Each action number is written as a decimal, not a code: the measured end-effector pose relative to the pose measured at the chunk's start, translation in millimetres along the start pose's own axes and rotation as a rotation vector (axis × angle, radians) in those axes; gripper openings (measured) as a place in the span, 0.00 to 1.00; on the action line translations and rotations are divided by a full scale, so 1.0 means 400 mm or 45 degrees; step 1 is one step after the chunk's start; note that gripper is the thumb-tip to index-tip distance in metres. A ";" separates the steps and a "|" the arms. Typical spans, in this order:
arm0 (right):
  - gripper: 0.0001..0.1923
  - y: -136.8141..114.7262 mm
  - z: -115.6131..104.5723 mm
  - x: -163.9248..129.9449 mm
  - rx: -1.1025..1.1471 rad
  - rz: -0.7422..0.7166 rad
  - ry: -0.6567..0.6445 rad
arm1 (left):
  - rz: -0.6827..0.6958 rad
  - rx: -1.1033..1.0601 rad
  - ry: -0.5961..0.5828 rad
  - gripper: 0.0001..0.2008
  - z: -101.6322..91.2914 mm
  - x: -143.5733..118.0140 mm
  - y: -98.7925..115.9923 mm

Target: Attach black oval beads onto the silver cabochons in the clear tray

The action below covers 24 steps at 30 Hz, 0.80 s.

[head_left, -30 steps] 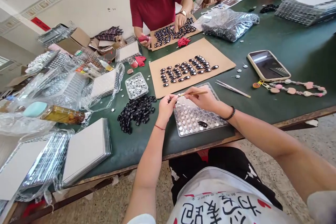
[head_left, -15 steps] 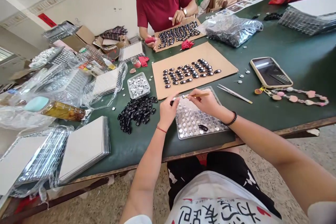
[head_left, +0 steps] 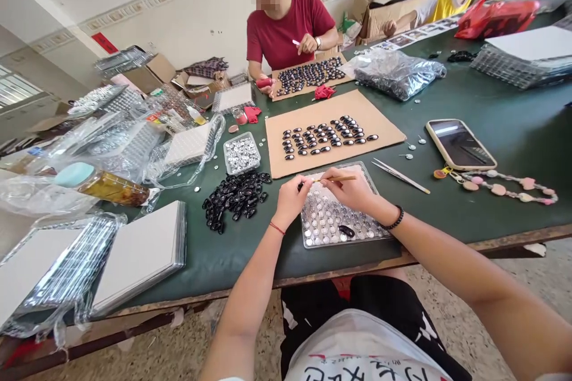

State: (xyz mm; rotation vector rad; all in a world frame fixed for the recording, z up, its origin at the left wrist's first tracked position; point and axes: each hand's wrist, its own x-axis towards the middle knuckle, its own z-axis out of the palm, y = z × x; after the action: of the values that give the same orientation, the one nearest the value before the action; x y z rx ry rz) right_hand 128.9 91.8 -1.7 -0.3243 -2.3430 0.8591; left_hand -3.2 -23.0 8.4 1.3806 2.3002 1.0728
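My left hand (head_left: 291, 199) pinches a small black oval piece (head_left: 301, 186), partly covered by the fingers. In my right hand (head_left: 346, 191) is a thin brown stick (head_left: 343, 178), held like a pen, its tip close to the black piece. Both hands hover over a clear tray (head_left: 330, 243) filled with rows of round silvery discs. One black piece (head_left: 346, 231) lies on those discs. Left of my hands is a heap of black pieces (head_left: 235, 199). Beyond, a cardboard sheet (head_left: 379, 116) bears rows of black pieces with white centres.
A small box (head_left: 242, 172) of silvery discs stands behind the heap. Tweezers (head_left: 402, 175) and a phone (head_left: 460, 144) with a beaded strap lie right. A bottle (head_left: 107, 184) and stacked trays (head_left: 138, 256) are left. Across the table, a person in red (head_left: 292, 30) works at another cardboard sheet.
My left hand has come closer to the stick's tip, and the black piece is more covered by fingers. The view has tilted up slightly. The person opposite has shifted their raised hand a little.
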 end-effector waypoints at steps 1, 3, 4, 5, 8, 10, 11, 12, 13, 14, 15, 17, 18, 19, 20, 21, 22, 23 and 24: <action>0.09 -0.002 0.000 0.000 0.020 0.013 -0.010 | -0.021 -0.052 -0.016 0.14 -0.001 0.002 -0.003; 0.09 -0.007 -0.001 0.000 0.063 0.036 -0.023 | -0.075 -0.170 -0.044 0.13 -0.004 0.007 -0.009; 0.08 -0.008 -0.001 0.000 0.086 0.046 -0.024 | -0.111 -0.235 -0.054 0.12 -0.006 0.009 -0.013; 0.09 -0.009 -0.001 0.000 0.109 0.058 -0.020 | -0.148 -0.304 -0.059 0.12 -0.007 0.011 -0.017; 0.10 -0.002 -0.005 0.007 0.182 0.121 0.079 | -0.234 -0.515 -0.031 0.11 -0.013 0.017 -0.026; 0.11 0.006 -0.011 0.015 0.255 0.200 0.221 | -0.272 -0.608 0.015 0.13 -0.015 0.020 -0.029; 0.12 0.010 -0.015 0.018 0.300 0.242 0.295 | -0.293 -0.633 0.037 0.13 -0.016 0.022 -0.029; 0.12 0.012 -0.018 0.022 0.349 0.279 0.352 | -0.308 -0.644 0.056 0.14 -0.015 0.023 -0.028; 0.13 0.012 -0.022 0.025 0.400 0.308 0.387 | -0.316 -0.648 0.065 0.14 -0.013 0.023 -0.026; 0.13 0.011 -0.024 0.026 0.443 0.326 0.401 | -0.312 -0.646 0.063 0.15 -0.010 0.022 -0.024; 0.13 0.008 -0.026 0.027 0.475 0.334 0.397 | -0.296 -0.642 0.051 0.16 -0.006 0.020 -0.020; 0.14 -0.001 -0.026 0.023 0.502 0.329 0.370 | -0.245 -0.620 0.014 0.17 0.004 0.013 -0.013; 0.14 -0.006 -0.025 0.021 0.503 0.322 0.357 | -0.222 -0.606 -0.001 0.17 0.009 0.008 -0.008; 0.14 -0.012 -0.024 0.017 0.499 0.316 0.348 | -0.204 -0.593 -0.006 0.18 0.013 0.003 -0.003; 0.14 -0.016 -0.022 0.015 0.495 0.311 0.334 | -0.190 -0.584 -0.003 0.18 0.017 -0.001 0.002; 0.14 -0.020 -0.020 0.012 0.494 0.307 0.316 | -0.179 -0.584 0.000 0.19 0.020 -0.005 0.006; 0.14 -0.023 -0.018 0.010 0.499 0.306 0.291 | -0.170 -0.595 -0.002 0.19 0.022 -0.006 0.011; 0.14 -0.025 -0.016 0.009 0.512 0.303 0.263 | -0.163 -0.615 -0.009 0.20 0.023 -0.007 0.014; 0.15 -0.027 -0.014 0.008 0.532 0.298 0.235 | -0.156 -0.640 -0.020 0.20 0.023 -0.007 0.017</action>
State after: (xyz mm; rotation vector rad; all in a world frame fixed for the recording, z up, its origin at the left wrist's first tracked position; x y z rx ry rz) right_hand 129.5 87.8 10.1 -0.4819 -1.9212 1.3411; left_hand 7.5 -19.2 6.3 1.0308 1.8872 1.4597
